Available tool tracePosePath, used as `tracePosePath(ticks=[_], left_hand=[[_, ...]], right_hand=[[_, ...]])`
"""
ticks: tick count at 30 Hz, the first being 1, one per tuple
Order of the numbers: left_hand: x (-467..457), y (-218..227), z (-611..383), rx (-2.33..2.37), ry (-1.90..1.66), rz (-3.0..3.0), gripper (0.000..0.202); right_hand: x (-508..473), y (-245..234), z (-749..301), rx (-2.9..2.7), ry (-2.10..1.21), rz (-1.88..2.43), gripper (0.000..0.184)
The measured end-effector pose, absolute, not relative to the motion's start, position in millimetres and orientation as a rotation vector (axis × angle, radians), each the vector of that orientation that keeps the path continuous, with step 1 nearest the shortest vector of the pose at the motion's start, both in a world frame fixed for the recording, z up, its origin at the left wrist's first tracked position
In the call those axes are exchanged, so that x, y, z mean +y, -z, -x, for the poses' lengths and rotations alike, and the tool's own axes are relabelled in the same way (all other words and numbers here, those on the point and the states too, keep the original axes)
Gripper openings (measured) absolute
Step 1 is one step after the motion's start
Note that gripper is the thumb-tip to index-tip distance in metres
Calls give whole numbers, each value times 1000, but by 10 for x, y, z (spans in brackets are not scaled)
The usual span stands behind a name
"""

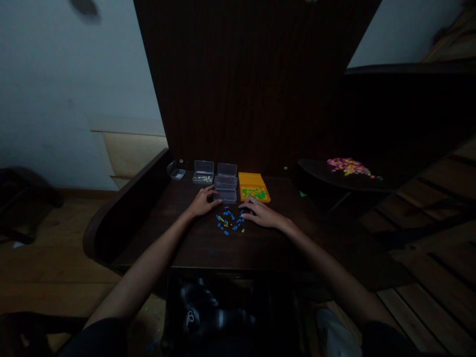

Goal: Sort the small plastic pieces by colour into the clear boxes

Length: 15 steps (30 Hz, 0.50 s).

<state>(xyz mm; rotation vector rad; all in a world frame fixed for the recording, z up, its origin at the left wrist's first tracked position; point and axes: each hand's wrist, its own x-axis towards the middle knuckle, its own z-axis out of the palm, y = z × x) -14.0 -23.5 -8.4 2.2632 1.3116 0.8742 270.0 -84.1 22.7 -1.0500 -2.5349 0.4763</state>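
Blue and yellow pieces [229, 220] were scattered in a loose little patch on the dark table [208, 248], right between the two hands, so either one could get at them without stretching.

Only the head view to go on, and it was pretty dim. The left hand [203, 202] rested palm-down just left of the patch, fingers slightly apart, with the fingertips touching or almost touching the front edge of the middle clear box [226, 184]. The right hand [260, 213] lay flat on the other side, fingers stretched out and a bit spread, tips at the edge of the pieces. Neither hand looked clamped on anything, though a piece that tiny could hide under a fingertip in that light.

The boxes sat in a row along the back of the table, lids flipped up and away from the person, which kept the open sides facing the hands. There was a tiny clear box [177, 173] far left, a clear box with pale bits [203, 174], the middle one, then an orange box [253, 187] with green pieces inside. Off to the right, well apart from all that, a pink and yellow heap [349, 167] sat on a side shelf [316, 171], out of easy reach.
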Motion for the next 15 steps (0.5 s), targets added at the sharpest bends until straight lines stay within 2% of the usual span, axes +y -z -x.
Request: tracePosePath(ticks=[3, 5, 12, 15], left_hand=[[-243, 73, 138, 1294, -856, -2266, 35], [-249, 65, 131, 1289, -850, -2261, 32], [-271, 41, 111, 1301, -851, -2259, 20], [-271, 34, 120, 1278, -847, -2256, 19]], right_hand=[[-838, -245, -2717, -2573, -459, 1061, 51], [-842, -252, -2710, -2608, -431, 1058, 54], [-829, -196, -2682, -2589, -378, 969, 22], [-833, -139, -2671, -2539, -339, 977, 16]])
